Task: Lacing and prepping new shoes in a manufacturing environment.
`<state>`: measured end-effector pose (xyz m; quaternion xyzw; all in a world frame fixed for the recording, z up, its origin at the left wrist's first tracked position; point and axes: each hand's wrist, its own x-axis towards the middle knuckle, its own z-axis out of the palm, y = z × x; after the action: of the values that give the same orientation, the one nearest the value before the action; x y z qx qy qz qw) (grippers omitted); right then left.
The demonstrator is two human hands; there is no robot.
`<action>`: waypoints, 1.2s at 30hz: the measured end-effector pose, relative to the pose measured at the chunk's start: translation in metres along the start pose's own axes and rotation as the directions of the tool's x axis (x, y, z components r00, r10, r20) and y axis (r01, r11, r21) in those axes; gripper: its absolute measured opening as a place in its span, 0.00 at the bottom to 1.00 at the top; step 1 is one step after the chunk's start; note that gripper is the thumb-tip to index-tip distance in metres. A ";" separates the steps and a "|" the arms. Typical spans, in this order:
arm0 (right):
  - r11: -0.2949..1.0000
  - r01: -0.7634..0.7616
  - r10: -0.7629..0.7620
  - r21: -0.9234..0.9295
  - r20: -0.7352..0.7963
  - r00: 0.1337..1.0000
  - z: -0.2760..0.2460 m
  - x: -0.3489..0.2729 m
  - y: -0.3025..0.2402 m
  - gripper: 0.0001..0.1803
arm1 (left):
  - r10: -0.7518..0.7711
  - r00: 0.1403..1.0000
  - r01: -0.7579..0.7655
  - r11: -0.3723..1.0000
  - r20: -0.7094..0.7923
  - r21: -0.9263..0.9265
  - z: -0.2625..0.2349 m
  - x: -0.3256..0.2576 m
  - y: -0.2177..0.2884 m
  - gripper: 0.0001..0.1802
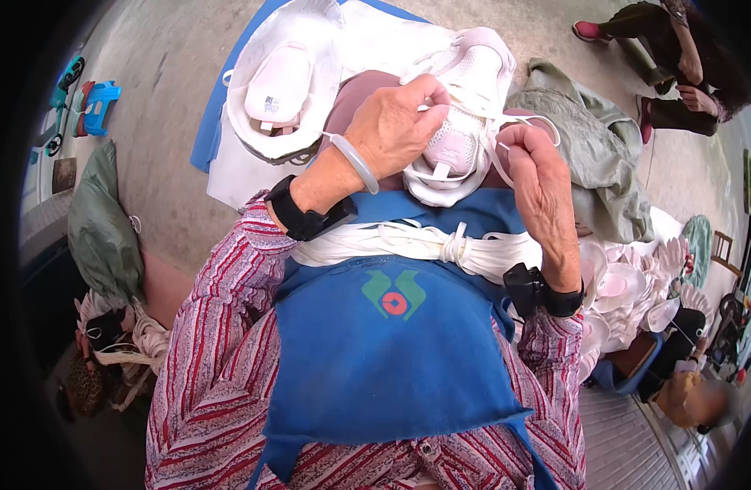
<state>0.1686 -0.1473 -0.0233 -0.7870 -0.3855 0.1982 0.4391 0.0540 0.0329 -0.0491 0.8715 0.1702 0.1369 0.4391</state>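
2 hands work over a pale pink shoe (461,135) resting on the lap, far of a blue apron (392,343). Left hand (396,122) pinches a white lace (473,102) at the shoe's top; right hand (539,175) grips another lace strand, fingers closed. Bundled white laces (408,241) lie near.

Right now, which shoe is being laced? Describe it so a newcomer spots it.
Start at the blue apron on the person's lap. Just above it, the left hand and right hand hold a pale pink shoe. Unlike the other shoe lying in white paper, this one has white laces pulled out.
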 end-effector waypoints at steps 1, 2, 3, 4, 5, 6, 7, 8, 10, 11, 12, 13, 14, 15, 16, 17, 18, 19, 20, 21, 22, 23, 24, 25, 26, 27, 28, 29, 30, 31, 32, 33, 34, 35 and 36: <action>0.994 0.106 -0.106 -0.009 -0.014 0.994 0.000 0.001 0.001 0.07 | -0.062 0.998 0.060 0.996 -0.031 -0.063 0.000 -0.001 0.001 0.05; 0.994 0.105 -0.106 -0.013 -0.018 0.994 0.000 0.002 -0.002 0.07 | -0.057 0.998 0.055 0.996 -0.030 -0.065 0.002 0.000 0.001 0.05; 0.993 0.114 -0.115 -0.021 -0.027 0.993 0.003 0.003 -0.007 0.07 | -0.004 0.999 0.004 1.000 -0.038 -0.012 0.005 0.000 0.000 0.05; 0.992 0.123 -0.124 -0.029 -0.035 0.992 0.006 0.004 -0.010 0.08 | 0.049 0.998 -0.047 0.998 -0.044 0.041 0.007 0.001 -0.001 0.05; 0.992 0.126 -0.127 -0.030 -0.037 0.991 0.008 0.006 -0.011 0.08 | 0.052 0.998 -0.050 0.998 -0.046 0.042 0.006 0.001 0.000 0.05; 0.969 0.201 -0.213 -0.141 -0.076 0.974 0.011 0.008 -0.011 0.09 | 0.089 0.996 -0.087 0.995 -0.034 0.052 0.006 0.001 0.001 0.05; 0.930 0.266 -0.300 -0.254 -0.106 0.948 0.013 0.010 -0.009 0.10 | 0.124 0.992 -0.123 0.991 -0.021 0.062 0.005 0.002 0.002 0.05; 0.905 0.288 -0.333 -0.314 -0.100 0.938 0.014 0.011 -0.008 0.11 | 0.126 0.992 -0.125 0.990 -0.024 0.060 0.003 0.001 0.002 0.05; 0.907 0.258 -0.300 -0.332 -0.080 0.951 0.015 0.010 -0.013 0.10 | 0.182 0.983 -0.184 0.969 0.031 0.167 -0.002 0.000 0.002 0.05; 0.910 0.230 -0.266 -0.345 -0.059 0.962 0.015 0.010 -0.017 0.10 | 0.182 0.983 -0.184 0.969 0.026 0.167 -0.003 0.000 0.002 0.05; 0.908 0.234 -0.269 -0.347 -0.057 0.961 0.016 0.011 -0.016 0.10 | 0.195 0.981 -0.196 0.968 0.022 0.157 -0.004 0.000 0.002 0.05; 0.908 0.222 -0.263 -0.354 -0.069 0.962 0.017 0.011 -0.015 0.09 | 0.208 0.978 -0.208 0.967 0.018 0.146 -0.004 0.000 0.002 0.06; 0.909 0.210 -0.255 -0.360 -0.082 0.963 0.018 0.011 -0.013 0.08 | 0.207 0.978 -0.207 0.967 0.014 0.146 -0.003 0.001 0.002 0.06; 0.908 0.213 -0.258 -0.361 -0.080 0.963 0.020 0.012 -0.011 0.08 | 0.161 0.987 -0.160 0.981 0.005 0.113 -0.002 0.001 0.002 0.06; 0.905 0.207 -0.256 -0.372 -0.088 0.963 0.021 0.013 -0.010 0.07 | 0.114 0.993 -0.113 0.990 -0.003 0.079 -0.001 0.002 0.003 0.06; 0.902 0.199 -0.253 -0.382 -0.096 0.963 0.023 0.014 -0.009 0.06 | 0.113 0.994 -0.112 0.991 -0.005 0.077 0.000 0.001 0.003 0.06; 0.902 0.200 -0.253 -0.383 -0.094 0.963 0.023 0.014 -0.009 0.06 | 0.132 0.991 -0.130 0.987 -0.018 0.091 0.000 0.000 0.003 0.06; 0.895 0.194 -0.247 -0.402 -0.082 0.966 0.023 0.014 -0.010 0.05 | 0.151 0.988 -0.147 0.984 -0.030 0.105 0.000 0.000 0.002 0.06; 0.887 0.188 -0.239 -0.421 -0.072 0.968 0.022 0.014 -0.012 0.05 | 0.151 0.988 -0.147 0.984 -0.032 0.102 0.000 0.000 0.003 0.06; 0.886 0.188 -0.239 -0.424 -0.071 0.968 0.022 0.014 -0.014 0.05 | 0.185 0.982 -0.180 0.973 -0.023 0.144 0.000 0.001 0.003 0.06; 0.882 0.162 -0.211 -0.443 -0.063 0.975 0.022 0.015 -0.016 0.05 | 0.219 0.976 -0.213 0.959 -0.013 0.186 0.000 0.001 0.003 0.05; 0.877 0.139 -0.184 -0.460 -0.055 0.981 0.023 0.015 -0.017 0.04 | 0.220 0.975 -0.213 0.959 -0.017 0.187 -0.002 0.002 0.003 0.05; 0.876 0.142 -0.188 -0.461 -0.054 0.981 0.023 0.015 -0.018 0.04 | 0.207 0.978 -0.204 0.956 0.008 0.210 -0.003 0.002 0.004 0.05; 0.874 0.138 -0.175 -0.467 -0.035 0.984 0.023 0.016 -0.019 0.05 | 0.193 0.981 -0.196 0.952 0.033 0.234 -0.004 0.002 0.005 0.05; 0.871 0.134 -0.161 -0.473 -0.017 0.987 0.022 0.016 -0.019 0.05 | 0.195 0.980 -0.197 0.952 0.031 0.234 -0.004 0.003 0.006 0.05; 0.870 0.135 -0.163 -0.474 -0.017 0.986 0.022 0.016 -0.020 0.05 | 0.175 0.984 -0.177 0.953 0.028 0.246 -0.004 0.003 0.007 0.05; 0.868 0.131 -0.155 -0.479 -0.010 0.988 0.022 0.017 -0.020 0.05 | 0.156 0.988 -0.157 0.954 0.026 0.257 -0.003 0.003 0.007 0.05; 0.866 0.127 -0.146 -0.484 -0.002 0.989 0.021 0.017 -0.020 0.05 | 0.157 0.987 -0.157 0.953 0.023 0.257 -0.001 0.002 0.006 0.05; 0.864 0.130 -0.149 -0.486 -0.001 0.989 0.020 0.018 -0.020 0.05 | 0.171 0.985 -0.163 0.957 -0.011 0.242 0.001 0.000 0.004 0.05; 0.872 0.112 -0.129 -0.477 -0.002 0.992 0.019 0.019 -0.020 0.05 | 0.184 0.982 -0.169 0.959 -0.046 0.226 0.002 0.000 0.003 0.05; 0.878 0.093 -0.108 -0.469 -0.006 0.994 0.018 0.020 -0.020 0.05 | 0.187 0.981 -0.172 0.959 -0.047 0.226 0.002 0.000 0.003 0.05; 0.877 0.093 -0.109 -0.471 -0.007 0.994 0.018 0.021 -0.021 0.05 | 0.202 0.978 -0.187 0.956 -0.044 0.224 0.001 0.000 0.003 0.05; 0.880 0.083 -0.095 -0.467 -0.002 0.995 0.017 0.022 -0.022 0.05 | 0.217 0.975 -0.203 0.954 -0.042 0.222 0.001 0.000 0.003 0.05; 0.884 0.077 -0.083 -0.460 0.008 0.997 0.017 0.022 -0.024 0.05 | 0.216 0.975 -0.201 0.954 -0.045 0.224 0.000 0.001 0.003 0.05; 0.884 0.081 -0.086 -0.460 0.010 0.996 0.018 0.022 -0.023 0.05 | 0.203 0.979 -0.191 0.953 -0.026 0.234 -0.001 0.001 0.003 0.05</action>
<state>0.1605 -0.1133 -0.0130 -0.8522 -0.4527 0.0780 0.2504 0.0551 0.0329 -0.0459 0.9255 0.1081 0.1810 0.3147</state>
